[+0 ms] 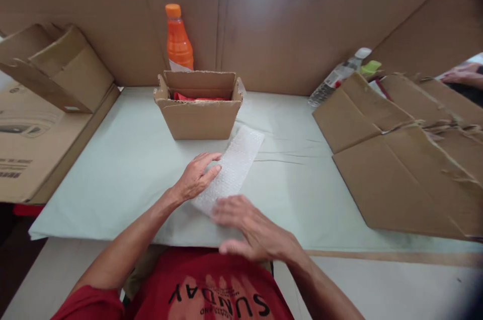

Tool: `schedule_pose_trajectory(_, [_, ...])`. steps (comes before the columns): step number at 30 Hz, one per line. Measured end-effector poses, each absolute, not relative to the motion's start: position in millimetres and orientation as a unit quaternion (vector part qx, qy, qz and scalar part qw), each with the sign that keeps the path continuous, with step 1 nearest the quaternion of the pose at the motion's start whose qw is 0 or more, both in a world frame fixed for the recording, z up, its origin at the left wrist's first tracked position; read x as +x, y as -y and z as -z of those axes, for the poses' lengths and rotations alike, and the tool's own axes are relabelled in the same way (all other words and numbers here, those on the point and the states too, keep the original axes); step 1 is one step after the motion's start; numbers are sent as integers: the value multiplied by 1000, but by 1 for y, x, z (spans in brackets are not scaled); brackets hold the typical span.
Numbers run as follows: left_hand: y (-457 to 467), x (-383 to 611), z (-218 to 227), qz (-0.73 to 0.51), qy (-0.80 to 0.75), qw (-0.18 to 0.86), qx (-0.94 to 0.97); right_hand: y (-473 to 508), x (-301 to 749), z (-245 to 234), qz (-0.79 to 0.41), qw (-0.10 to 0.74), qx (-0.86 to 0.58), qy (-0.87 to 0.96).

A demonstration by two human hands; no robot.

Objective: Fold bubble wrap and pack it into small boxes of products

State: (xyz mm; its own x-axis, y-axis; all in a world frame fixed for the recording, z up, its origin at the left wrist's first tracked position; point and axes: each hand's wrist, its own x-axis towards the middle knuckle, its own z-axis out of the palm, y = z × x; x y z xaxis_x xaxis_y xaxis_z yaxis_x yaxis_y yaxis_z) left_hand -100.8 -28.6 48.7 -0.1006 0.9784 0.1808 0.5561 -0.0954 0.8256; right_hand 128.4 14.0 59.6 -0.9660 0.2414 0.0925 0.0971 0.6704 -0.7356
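Observation:
A strip of bubble wrap (241,159) lies slantwise on the pale green cloth in front of me. My left hand (198,175) is at its left edge, thumb and fingers apart and nothing held between them. Over the near end of the strip is my right hand (251,227), slightly blurred, with its thumb spread away from the fingers. Whether the right fingertips press on the wrap or hover just above it, I cannot tell. Just beyond the strip stands an open cardboard box (200,121) with something red (199,98) inside.
An orange bottle (178,41) stands behind the box. At the right, opened cardboard boxes (407,179) sit beside a leaning clear bottle (335,78). More cardboard boxes (33,134) are on the left. A tall cardboard wall (279,23) closes off the back. Part of another person's hand (462,76) shows far right.

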Motion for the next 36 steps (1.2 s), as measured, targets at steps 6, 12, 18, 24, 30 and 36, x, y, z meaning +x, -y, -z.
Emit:
schedule_pose_trajectory(6, [68, -121, -40, -375, -671, 290, 570, -11, 163, -52, -388, 238, -248, 855])
schedule_pose_trajectory(12, [98, -119, -35, -388, -650, 344, 556, 21, 126, -4, -219, 196, -163, 942])
schedule_pose_trajectory(18, [125, -109, -31, -394, -591, 357, 607, 35, 121, -1, -355, 299, -267, 845])
schedule_pose_trajectory(24, [119, -67, -11, -380, -656, 280, 589, 26, 148, -10, -456, 253, -366, 771])
schedule_pose_trajectory(30, [95, -59, -2, -285, -712, 253, 590, 45, 156, -9, -152, 375, -319, 857])
schedule_pose_trajectory(36, [101, -61, -7, -321, -691, 123, 636, 41, 139, 3, -134, 267, -280, 912])
